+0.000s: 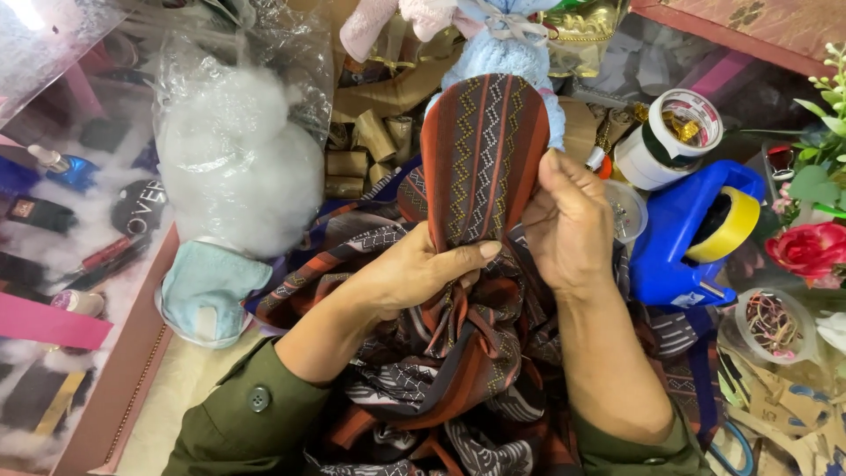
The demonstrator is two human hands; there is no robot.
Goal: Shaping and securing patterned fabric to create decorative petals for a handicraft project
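Left hand: the left hand [414, 273] is wrapped tight around the gathered neck of the patterned cloth [480, 159], thumb pointing across toward the other hand, olive sleeve [256, 419] running back to the bottom edge.
Right hand: the right hand [573, 220] is pinched onto the right edge of that same cloth, fingers curled in over it, just beside the left one.
Cloth: brown and rust stripes with zigzag rows, it stands up as a rounded hump right above both hands, and the rest of it bunches in loose folds under the wrists.
Above the hands: a pale blue stuffed toy [507, 53] peeks out behind the top of the hump, and a bunch of short cardboard tubes [361, 154] sits a bit to the left of it.
Left of the left hand: a clear bag of white stuffing [238, 150], and below it a light blue face mask [207, 286] near the forearm.
Right of the right hand: a blue tape dispenser [683, 234] with a yellow roll, pretty close to the knuckles, a white tape roll [670, 132] just above it, and a red rose [806, 247] further out.
Lower right: a small clear tub of rubber bands [774, 324], well off from the forearm.
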